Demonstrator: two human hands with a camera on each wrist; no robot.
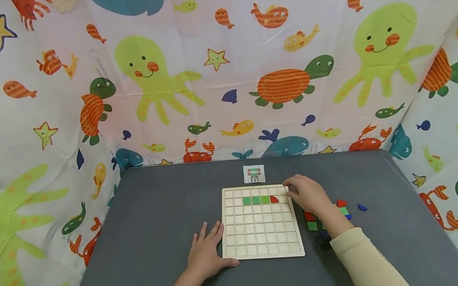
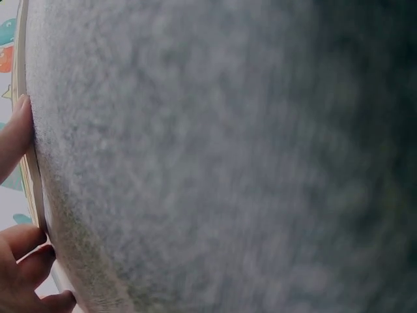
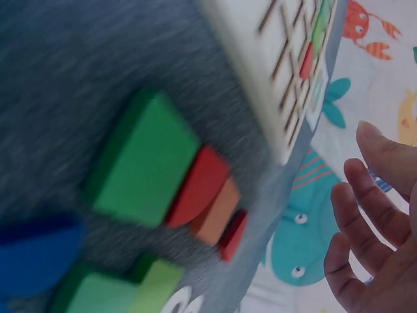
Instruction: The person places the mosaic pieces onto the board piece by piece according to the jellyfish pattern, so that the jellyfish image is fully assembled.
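A pale wooden grid board (image 1: 265, 250) lies on the grey table. Three green squares (image 1: 256, 200) and a red rounded piece (image 1: 274, 199) sit in a row in its upper cells. My left hand (image 1: 206, 256) spreads over the board's lower left, fingertips at the left edge and thumb at the bottom edge. Close to the upper right corner is my right hand (image 1: 308, 194). Its fingers (image 3: 365, 228) are loosely bent in the right wrist view, with no piece visible between them. Loose blocks, among them a green one (image 3: 146, 160), lie beneath the right forearm, which partly hides them.
A small printed picture card (image 1: 254, 174) lies behind the board. Right of the forearm are a red block (image 1: 341, 203) and a blue rounded piece (image 1: 362, 207). A sea-animal cloth (image 1: 215, 106) hangs round the table's back and sides.
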